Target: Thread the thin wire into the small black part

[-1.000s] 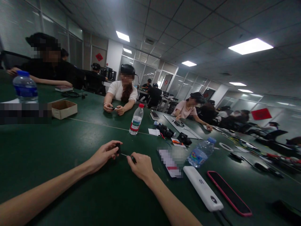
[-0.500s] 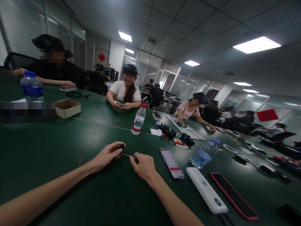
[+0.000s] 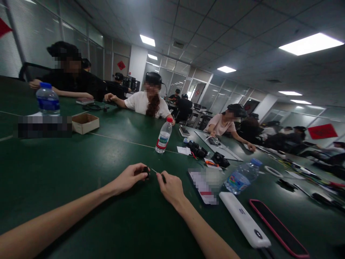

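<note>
My left hand (image 3: 134,177) is closed on a small black part (image 3: 146,172), pinched between thumb and fingers; its exact kind is too small to tell. In my right hand (image 3: 171,187) is a screwdriver (image 3: 154,170), its thin metal shaft sticking out toward the left hand. Most of its dark handle is hidden by my fingers. The shaft's tip is a short way from the black part, with a gap between them. Both hands are above the green table (image 3: 115,223).
Beyond my hands stands a red-capped bottle (image 3: 163,138). To the right are a blue-capped bottle (image 3: 242,176), a white power bank (image 3: 244,219) and a pink-edged phone (image 3: 279,226). An open box (image 3: 85,125) sits at the left. Several people sit around, including a co-worker in white (image 3: 147,102) opposite.
The screwdriver's tip has come away from the black part and points further up. The co-worker in white has stretched an arm out to the left. My view has shifted slightly.
</note>
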`<state>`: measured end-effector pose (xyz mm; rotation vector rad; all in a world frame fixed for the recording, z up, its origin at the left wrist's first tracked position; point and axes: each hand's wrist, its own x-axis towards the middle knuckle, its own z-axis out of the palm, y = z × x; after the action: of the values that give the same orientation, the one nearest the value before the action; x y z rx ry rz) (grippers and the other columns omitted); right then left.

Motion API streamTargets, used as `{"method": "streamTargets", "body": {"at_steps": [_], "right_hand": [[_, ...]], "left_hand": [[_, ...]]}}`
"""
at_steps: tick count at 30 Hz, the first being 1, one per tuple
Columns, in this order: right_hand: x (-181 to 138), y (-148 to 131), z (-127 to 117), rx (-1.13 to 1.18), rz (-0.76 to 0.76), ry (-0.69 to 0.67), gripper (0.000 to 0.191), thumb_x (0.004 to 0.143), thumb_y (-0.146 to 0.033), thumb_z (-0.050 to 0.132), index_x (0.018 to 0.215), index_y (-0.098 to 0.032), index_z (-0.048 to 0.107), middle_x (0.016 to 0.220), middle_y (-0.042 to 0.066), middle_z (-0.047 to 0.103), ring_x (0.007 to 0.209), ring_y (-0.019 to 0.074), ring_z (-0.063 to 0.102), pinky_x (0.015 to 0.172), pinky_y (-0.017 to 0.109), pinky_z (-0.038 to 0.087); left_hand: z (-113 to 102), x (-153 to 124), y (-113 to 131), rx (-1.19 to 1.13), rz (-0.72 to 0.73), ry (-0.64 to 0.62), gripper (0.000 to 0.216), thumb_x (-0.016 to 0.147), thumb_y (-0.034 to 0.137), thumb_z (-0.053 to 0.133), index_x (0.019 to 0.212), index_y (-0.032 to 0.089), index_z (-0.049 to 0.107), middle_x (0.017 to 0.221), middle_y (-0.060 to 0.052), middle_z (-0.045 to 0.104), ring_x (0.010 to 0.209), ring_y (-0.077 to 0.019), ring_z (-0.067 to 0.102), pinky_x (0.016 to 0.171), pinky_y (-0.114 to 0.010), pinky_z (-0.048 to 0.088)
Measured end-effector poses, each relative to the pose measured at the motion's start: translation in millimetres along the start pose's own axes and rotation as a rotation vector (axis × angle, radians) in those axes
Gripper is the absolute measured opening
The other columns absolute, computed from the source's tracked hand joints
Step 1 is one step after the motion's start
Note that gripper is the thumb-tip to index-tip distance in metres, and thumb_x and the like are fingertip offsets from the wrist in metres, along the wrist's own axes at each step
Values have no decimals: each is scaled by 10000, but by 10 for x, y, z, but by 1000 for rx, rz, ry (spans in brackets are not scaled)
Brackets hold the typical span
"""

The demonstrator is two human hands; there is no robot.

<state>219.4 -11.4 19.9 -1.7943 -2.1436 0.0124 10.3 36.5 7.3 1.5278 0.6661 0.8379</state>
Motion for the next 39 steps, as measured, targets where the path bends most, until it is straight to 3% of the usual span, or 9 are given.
{"method": "streamTargets", "body": {"at_steps": [6,26,39], "right_hand": [[-5,-31,-41,31,-66,-23,379,976,-471,351,956,-214,630,824,45,684,656,138,604,580,226,341],[-13,8,21,-103,-178,41,390,966,-450,367,884,-215,667,752,23,690,659,127,622,560,212,302],[-70,-47,-61,-210,-204,-4,426,988,-438,305,901,-199,647,765,37,688,581,112,584,501,207,272]], "left_hand": [[-32,-11,-14,-148,-15,108,408,843,340,590,1220,216,496,981,-60,614,914,-194,618,847,-357,484],[-22,-5,-11,-89,23,138,389,840,313,577,1208,192,545,1024,-60,629,954,-189,584,871,-333,455],[-15,-26,30,57,16,114,324,826,311,587,1118,178,548,891,-27,630,791,-158,583,772,-307,458]]}}
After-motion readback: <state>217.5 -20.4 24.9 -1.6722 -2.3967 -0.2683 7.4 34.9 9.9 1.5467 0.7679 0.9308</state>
